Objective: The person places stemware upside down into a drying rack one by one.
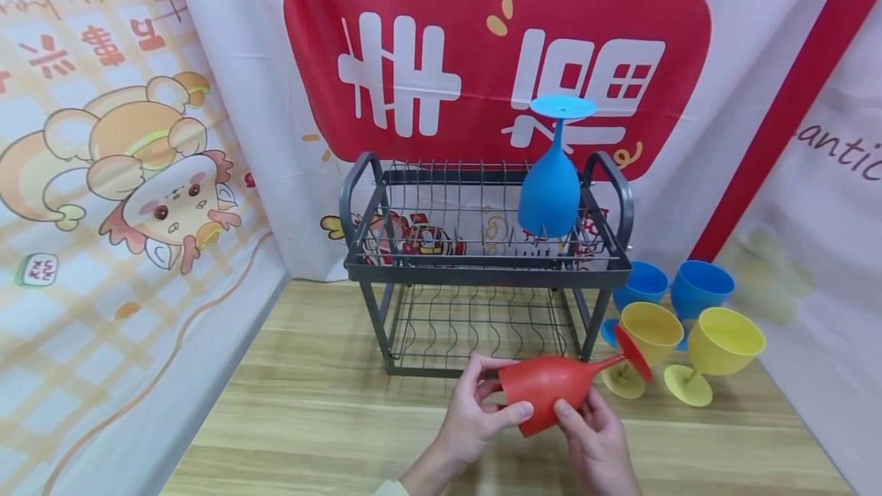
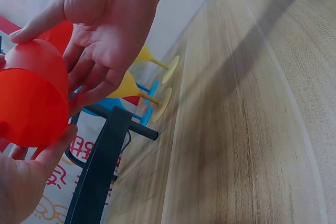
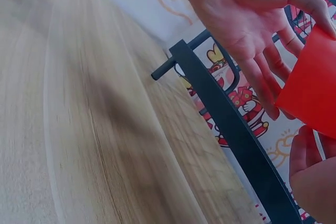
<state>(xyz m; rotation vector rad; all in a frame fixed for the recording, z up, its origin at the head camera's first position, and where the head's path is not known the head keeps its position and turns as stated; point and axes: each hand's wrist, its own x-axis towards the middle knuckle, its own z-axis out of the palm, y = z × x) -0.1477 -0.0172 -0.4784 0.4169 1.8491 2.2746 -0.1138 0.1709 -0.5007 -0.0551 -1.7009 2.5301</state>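
Holding the red goblet [image 1: 551, 389] sideways in the head view, the left hand [image 1: 475, 412] pinches its rim end and the right hand [image 1: 596, 435] cradles its bowl near the stem. The goblet is above the bench [image 1: 310, 404], before the rack [image 1: 482, 275]. Its foot overlaps a yellow goblet [image 1: 649, 327]; I cannot tell whether they touch, but a swing rightward could topple that one. A blue goblet [image 1: 549, 197] stands inverted on the upper tier, and a knock against the rack might tip it over.

In the left wrist view, the mouth is open to sight and the right thumb lies along the bowl; the tapering wall could slide through a loose grip.

In the right wrist view, the left fingers are partly spread around the rim; if the right hand lets go first, the goblet could pivot and drop.
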